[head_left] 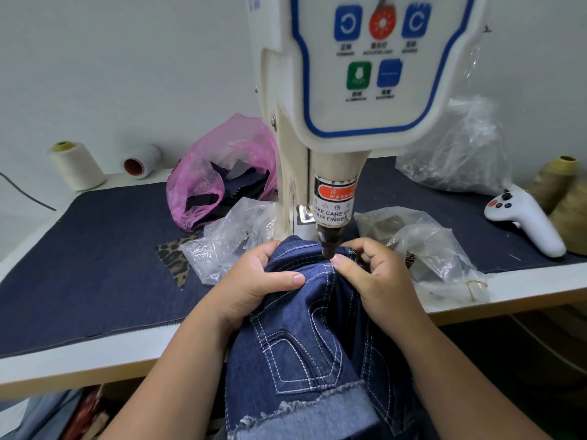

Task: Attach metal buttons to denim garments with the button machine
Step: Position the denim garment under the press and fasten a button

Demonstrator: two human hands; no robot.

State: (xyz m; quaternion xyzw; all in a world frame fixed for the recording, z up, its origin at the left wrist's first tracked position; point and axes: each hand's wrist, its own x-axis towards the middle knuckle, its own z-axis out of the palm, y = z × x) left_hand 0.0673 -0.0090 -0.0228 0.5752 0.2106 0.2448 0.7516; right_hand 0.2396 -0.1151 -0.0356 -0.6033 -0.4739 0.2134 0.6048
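Note:
A dark blue denim garment (305,338) with white stitching and a frayed hem hangs off the table's front edge, its waistband raised under the button machine (365,74). The machine's dark punch tip (328,246) sits just above the waistband. My left hand (263,284) grips the waistband on the left, thumb lying across the fabric. My right hand (371,274) pinches the waistband on the right, thumb tip right beside the punch. A small red mark shows on the denim below the punch. No button is visible.
Clear plastic bags (232,246) (428,249) flank the machine base. A pink bag (219,176) of dark scraps lies behind left. A white controller (524,217) rests at right, thread cones (76,166) (559,185) at both ends. Dark cloth (95,265) covers the table.

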